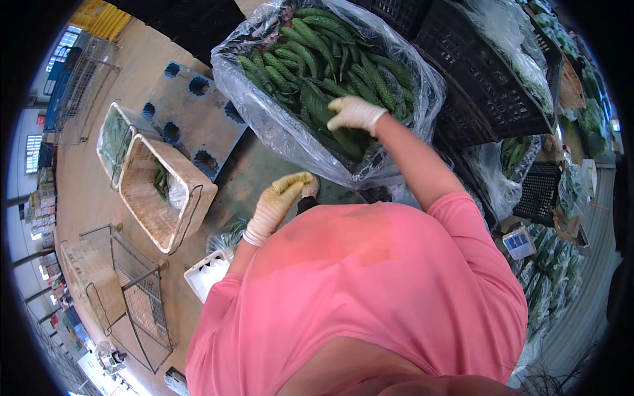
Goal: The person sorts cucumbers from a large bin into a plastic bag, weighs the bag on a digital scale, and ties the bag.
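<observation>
A crate lined with clear plastic film (282,141) is full of green cucumbers (307,47). Over its near part reaches my right hand (357,115), in a whitish glove, its fingers curled at a dark green cucumber or leaf that is blurred; whether it grips it I cannot tell. My left hand (280,205), in a yellowed glove, is outside the crate, low and to the left, in front of my body. Its thumb and fingertips are together, and nothing shows between them.
Left of the crate lies a blue-grey pallet (198,114) with round holes. Beyond it stand a dirty white basket (163,222) holding a few cucumbers and a wire cart (143,297). Black plastic crates (460,64) are stacked at the right. Bagged cucumbers (550,277) lie at the lower right.
</observation>
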A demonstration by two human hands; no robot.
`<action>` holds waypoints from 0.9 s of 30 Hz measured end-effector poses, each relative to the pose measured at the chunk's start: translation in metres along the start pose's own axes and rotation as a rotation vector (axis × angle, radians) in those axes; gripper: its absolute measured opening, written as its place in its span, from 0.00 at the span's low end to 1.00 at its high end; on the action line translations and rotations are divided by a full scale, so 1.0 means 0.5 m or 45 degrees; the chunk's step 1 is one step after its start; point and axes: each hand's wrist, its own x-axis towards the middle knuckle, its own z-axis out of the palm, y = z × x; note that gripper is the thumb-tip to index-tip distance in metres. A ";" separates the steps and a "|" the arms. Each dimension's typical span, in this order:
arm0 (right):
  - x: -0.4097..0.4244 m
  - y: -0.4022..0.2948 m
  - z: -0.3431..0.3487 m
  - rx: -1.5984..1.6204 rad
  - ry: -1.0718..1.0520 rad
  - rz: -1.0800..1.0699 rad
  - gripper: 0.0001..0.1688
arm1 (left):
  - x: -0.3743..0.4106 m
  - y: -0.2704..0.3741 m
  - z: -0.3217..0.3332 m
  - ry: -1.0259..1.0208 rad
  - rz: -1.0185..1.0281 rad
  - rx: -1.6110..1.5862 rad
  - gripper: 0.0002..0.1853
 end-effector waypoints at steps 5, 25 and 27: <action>-0.018 -0.149 -0.143 0.273 0.408 -0.104 0.40 | 0.147 0.089 -0.074 -0.112 0.235 -0.097 0.28; 0.094 -0.055 0.072 -0.729 0.290 0.648 0.21 | 0.267 0.196 -0.386 -0.411 -0.017 -1.017 0.43; 0.092 -0.014 0.057 -0.541 0.310 0.597 0.23 | 0.273 0.200 -0.395 -0.345 -0.046 -0.965 0.41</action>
